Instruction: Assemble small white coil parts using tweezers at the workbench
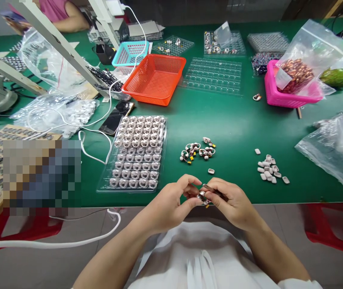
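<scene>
At the table's front edge my left hand (180, 200) pinches a small ring-shaped part (201, 196) with silvery and dark portions. My right hand (230, 200) is closed on a thin brown stick-like tool (215, 190), its tip against the small part. Just beyond my hands lies one white cap (211, 171). Farther back is a small group of ring parts with yellow tabs (193, 150). Left of my hands, a clear tray (162, 160) holds rows of whitish ring parts. A pile of white caps (268, 170) sits to the right.
An orange basket (155, 80), a blue basket (130, 53) and a pink basket (293, 98) stand farther back. A phone (117, 117) and white cable lie at the left. Plastic bags (339, 148) rest at the right. Another person's arm (72, 18) shows at the back left.
</scene>
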The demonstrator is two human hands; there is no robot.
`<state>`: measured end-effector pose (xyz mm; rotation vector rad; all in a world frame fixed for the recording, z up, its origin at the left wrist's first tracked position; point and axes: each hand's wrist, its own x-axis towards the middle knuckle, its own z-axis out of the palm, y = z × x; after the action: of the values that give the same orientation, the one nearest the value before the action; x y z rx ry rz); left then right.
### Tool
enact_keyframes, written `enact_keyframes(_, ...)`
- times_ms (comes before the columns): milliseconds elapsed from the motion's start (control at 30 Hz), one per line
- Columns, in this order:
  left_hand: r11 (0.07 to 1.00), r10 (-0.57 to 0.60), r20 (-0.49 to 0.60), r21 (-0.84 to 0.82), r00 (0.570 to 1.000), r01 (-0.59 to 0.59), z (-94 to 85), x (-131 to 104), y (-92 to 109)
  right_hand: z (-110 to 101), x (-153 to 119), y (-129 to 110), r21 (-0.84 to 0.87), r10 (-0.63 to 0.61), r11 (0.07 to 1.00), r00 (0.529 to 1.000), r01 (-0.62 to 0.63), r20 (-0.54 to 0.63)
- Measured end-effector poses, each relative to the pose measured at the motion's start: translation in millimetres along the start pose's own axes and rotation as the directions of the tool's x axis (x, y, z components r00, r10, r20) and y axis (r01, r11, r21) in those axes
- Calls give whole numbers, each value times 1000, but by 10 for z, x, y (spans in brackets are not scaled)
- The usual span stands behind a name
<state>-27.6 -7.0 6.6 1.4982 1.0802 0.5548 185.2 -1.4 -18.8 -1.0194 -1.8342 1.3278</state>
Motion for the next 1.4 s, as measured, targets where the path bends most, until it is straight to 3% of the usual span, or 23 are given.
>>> enact_keyframes(167,996,-63,-21,-69,998,62,3,18,16,-2,-15,19,-5,-74,997,997,74,12)
enact_keyframes(333,951,-167,-197,-291,966,105,99,28,-5,40,-65,78,-3,-190,982,976,191,-105)
enact_keyframes(467,912,-164,-359,-410,919,2,235,22,-50,131,-104,114,-37,-226,974,944,223,-241)
enact_keyframes(600,923,-22,-464,-349,885,-161,323,7,-98,229,-114,154,-80,-275,961,898,264,-345)
enact_keyframes(733,932,62,-457,-292,887,-216,329,3,-100,263,-106,168,-69,-317,947,874,314,-368)
enact_keyframes(967,947,62,-388,-267,919,-177,296,8,-39,183,-105,101,141,-124,977,962,162,-244)
enact_keyframes(1100,936,46,-393,-305,919,-177,313,12,-55,172,-106,104,304,-27,948,979,89,-202)
enact_keyframes(1400,952,62,-432,-244,900,-183,327,24,-59,210,-114,157,260,-47,959,967,113,-249)
